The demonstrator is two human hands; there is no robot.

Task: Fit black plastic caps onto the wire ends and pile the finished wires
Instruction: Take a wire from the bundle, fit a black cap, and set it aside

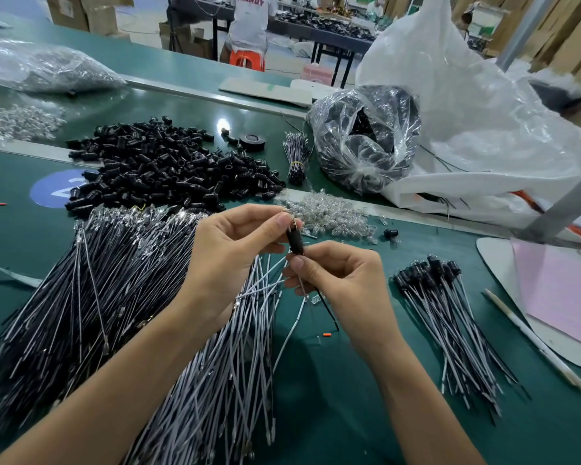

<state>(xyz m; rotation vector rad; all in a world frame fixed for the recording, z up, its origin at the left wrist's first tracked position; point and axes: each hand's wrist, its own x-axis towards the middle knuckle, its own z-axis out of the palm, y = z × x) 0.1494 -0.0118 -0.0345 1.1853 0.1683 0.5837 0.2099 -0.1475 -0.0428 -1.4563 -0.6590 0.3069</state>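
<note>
Green desk [349, 414], loose wires [98, 297] heaped left; left hand [235, 243] pinches the black cap [296, 241] at its top, right hand [336, 276] pinches its wire [329, 313] just beneath. Pushed askew, I'd guess the cap seats crooked or slips off before reaching the finished pile [450, 313] at right

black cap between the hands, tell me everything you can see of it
The black cap is a small dark tube, plastic by its look and slightly glossy. It stands nearly upright above the green table, clear of every pile. The left hand pinches its upper end, where something small and clear pokes out. The right hand pinches its lower end, where a thin wire leaves and trails down.
</note>
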